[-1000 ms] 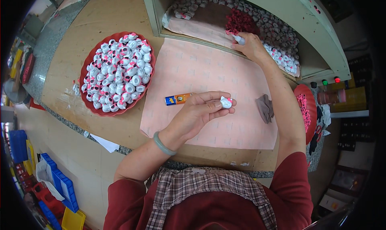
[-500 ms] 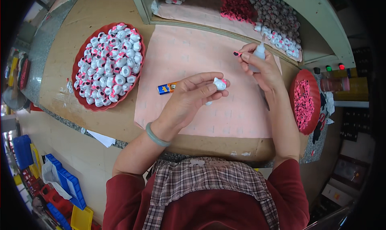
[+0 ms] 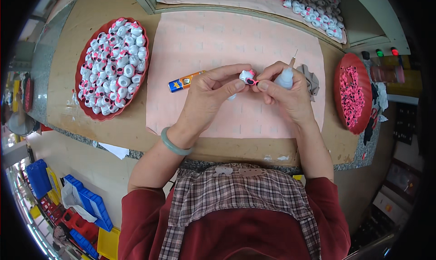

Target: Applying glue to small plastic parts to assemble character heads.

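Observation:
Between the thumb and fingers of my left hand (image 3: 210, 88) is a small white cat-shaped head (image 3: 245, 75) with pink on it. My right hand (image 3: 290, 96) meets it from the right, its thumb and forefinger pinching a small pink-and-black piece (image 3: 252, 82) against the head's side. A translucent needle-tip bottle (image 3: 284, 79) is also tucked in my right hand, needle pointing up. Both hands are closed, held above a pink sheet (image 3: 218, 123). Part of a pale thing shows below the left fingers, too hidden to name.
A red scalloped tray (image 3: 79, 85) heaped with white heads stands left. Small pink-and-black pieces fill a red dish (image 3: 341, 94) on the right. An orange-and-blue box (image 3: 181, 82) lies beside my left hand, a grey cloth (image 3: 310, 80) beyond my right. A shelf (image 3: 200, 8) with more heads spans the back.
My right hand has come down and left to the white head, bringing the pink-and-black piece against it. The bottle came along. The grey cloth has come into sight, and the whole view has shifted.

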Demonstrator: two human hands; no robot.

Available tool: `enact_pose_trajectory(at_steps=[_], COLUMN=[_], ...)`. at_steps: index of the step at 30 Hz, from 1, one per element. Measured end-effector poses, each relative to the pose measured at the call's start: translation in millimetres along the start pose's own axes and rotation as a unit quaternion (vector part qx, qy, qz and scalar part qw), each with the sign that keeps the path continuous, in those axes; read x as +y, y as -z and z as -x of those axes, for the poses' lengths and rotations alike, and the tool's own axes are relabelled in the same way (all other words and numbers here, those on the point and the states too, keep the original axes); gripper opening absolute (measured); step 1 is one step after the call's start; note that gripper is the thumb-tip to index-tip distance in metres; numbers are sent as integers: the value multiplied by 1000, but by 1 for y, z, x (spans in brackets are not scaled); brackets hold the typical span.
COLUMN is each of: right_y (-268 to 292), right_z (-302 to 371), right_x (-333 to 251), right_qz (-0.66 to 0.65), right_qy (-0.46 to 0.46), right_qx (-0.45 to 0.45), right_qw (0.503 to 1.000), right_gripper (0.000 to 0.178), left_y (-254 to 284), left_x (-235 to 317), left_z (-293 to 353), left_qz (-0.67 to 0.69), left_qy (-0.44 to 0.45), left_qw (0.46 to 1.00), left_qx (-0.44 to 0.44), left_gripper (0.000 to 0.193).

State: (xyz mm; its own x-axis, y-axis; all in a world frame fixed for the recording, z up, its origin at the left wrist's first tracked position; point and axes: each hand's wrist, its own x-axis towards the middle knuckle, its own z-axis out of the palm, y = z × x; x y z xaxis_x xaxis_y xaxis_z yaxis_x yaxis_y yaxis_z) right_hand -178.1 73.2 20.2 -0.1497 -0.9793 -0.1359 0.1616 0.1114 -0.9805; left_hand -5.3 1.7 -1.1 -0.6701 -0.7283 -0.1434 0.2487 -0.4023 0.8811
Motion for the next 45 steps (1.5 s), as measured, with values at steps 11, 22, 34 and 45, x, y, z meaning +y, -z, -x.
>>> enact_pose_trajectory(at_steps=[11,22,34,45], right_y=[0,-14,-12,-8], right_z=[0,6,0,-8], right_x=[10,19,28,35], right_qz=[86,286,265,182], right_qy=[45,187,202,160], right_qx=[34,97,113,116], right_qw=[995,935,936,963], right_gripper=[7,15,24,29], left_y=[-2,-5,-7,-7], left_x=[0,-3,-13,-12], left_z=[2,3,5,4], left_qz=[-50,-89,-168,-147], left_qy=[-19,-47,-96,-62], left_qw=[998,995,980,985], left_qx=[-17,-10,36,62], left_gripper=[32,30,26,26])
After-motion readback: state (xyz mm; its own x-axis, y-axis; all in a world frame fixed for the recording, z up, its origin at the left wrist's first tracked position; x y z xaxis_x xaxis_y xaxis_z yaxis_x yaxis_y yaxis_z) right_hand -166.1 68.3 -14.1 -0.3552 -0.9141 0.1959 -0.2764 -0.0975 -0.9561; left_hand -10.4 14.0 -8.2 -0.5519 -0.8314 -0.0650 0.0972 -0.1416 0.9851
